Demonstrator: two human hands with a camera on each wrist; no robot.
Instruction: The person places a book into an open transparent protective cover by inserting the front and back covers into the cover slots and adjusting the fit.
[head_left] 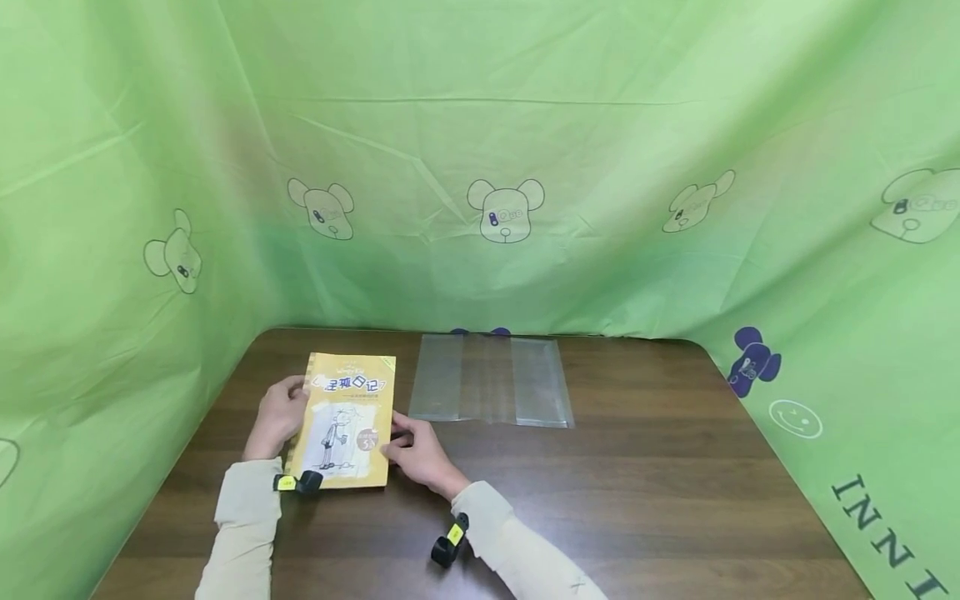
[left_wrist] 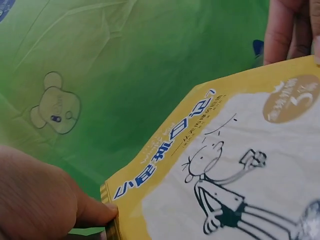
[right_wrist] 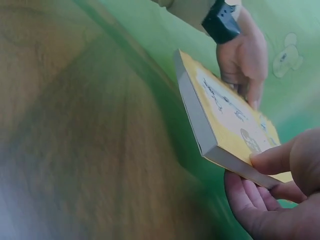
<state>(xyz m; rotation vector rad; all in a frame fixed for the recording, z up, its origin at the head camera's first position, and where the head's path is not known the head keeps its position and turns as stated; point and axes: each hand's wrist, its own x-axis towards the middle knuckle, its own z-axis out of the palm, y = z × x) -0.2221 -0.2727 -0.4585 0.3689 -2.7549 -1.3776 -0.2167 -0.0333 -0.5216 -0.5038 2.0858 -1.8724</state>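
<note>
A yellow paperback book (head_left: 343,421), its cover bearing a line-drawn cartoon figure, is held between both hands at the left part of the table. My left hand (head_left: 281,412) grips its spine side, with the thumb on the cover's edge in the left wrist view. At the opposite edge, my right hand (head_left: 422,452) pinches the book, thumb on top and fingers beneath, as the right wrist view shows. The book (right_wrist: 227,110) is closed and tilted, its white page edges facing that camera. To the right lies a clear plastic book cover (head_left: 487,379), spread flat with two side flaps.
The brown wooden table (head_left: 637,500) carries the things. A green curtain (head_left: 600,125) printed with bear heads encloses its back and sides. Black cameras on straps sit at both wrists.
</note>
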